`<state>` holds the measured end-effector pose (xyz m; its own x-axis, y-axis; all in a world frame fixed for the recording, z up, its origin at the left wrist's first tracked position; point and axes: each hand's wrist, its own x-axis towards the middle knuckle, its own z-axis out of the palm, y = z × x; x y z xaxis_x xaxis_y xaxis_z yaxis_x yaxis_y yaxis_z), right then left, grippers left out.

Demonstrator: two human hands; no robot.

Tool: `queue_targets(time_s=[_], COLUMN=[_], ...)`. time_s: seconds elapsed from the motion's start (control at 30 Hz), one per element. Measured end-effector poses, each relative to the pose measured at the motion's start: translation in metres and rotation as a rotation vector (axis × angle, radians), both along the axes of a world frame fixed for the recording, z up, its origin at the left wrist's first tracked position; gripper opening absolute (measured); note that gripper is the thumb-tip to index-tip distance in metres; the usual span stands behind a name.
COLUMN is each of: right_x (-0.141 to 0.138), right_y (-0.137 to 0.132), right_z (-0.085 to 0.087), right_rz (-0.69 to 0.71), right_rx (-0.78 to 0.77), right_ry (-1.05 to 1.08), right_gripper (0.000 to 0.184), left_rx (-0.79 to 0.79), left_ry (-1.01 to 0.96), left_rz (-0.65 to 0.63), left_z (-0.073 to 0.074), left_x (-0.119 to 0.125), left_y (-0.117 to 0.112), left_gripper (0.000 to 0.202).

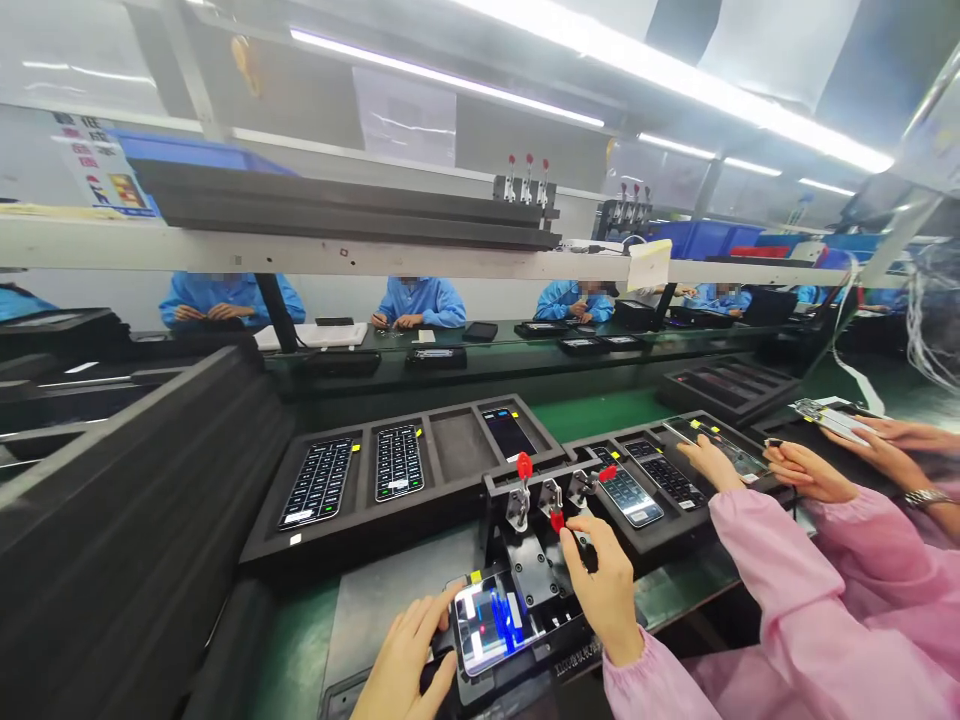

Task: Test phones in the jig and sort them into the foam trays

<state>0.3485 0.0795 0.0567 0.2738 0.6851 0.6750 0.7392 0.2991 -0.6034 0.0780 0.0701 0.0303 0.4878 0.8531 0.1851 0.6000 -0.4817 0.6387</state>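
Observation:
My left hand (405, 655) rests at the left edge of a shiny phone panel (491, 620) that lies in a black fixture (525, 590) at the near edge of the bench. Its fingers touch the panel's side. My right hand (600, 590) is closed on one of the fixture's red-tipped toggle clamp levers (559, 522). Two more red-tipped clamps (523, 468) stand behind it.
A black tray (450, 450) behind the fixture holds three phone panels, and a second tray (660, 475) sits to its right. A co-worker in pink sleeves (810, 560) handles a panel at the right. Stacked black trays (135, 520) rise on the left. People in blue sit across the conveyor.

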Motion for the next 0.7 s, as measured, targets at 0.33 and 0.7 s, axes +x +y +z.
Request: queue_targets(time_s=[0.33, 0.7], right_x=[-0.001, -0.003], right_y=[0.019, 0.019], right_z=[0.009, 0.011], right_rz=[0.021, 0.015], right_rx=[-0.115, -0.159], right_ry=[0.006, -0.026], right_gripper=[0.016, 0.024], left_rx=[-0.018, 0.041], left_ry=[-0.004, 0.004], left_rz=[0.021, 0.031], left_z=[0.000, -0.002], left_x=[0.002, 0.003], left_y=[-0.004, -0.003], left_gripper=[0.051, 0.055])
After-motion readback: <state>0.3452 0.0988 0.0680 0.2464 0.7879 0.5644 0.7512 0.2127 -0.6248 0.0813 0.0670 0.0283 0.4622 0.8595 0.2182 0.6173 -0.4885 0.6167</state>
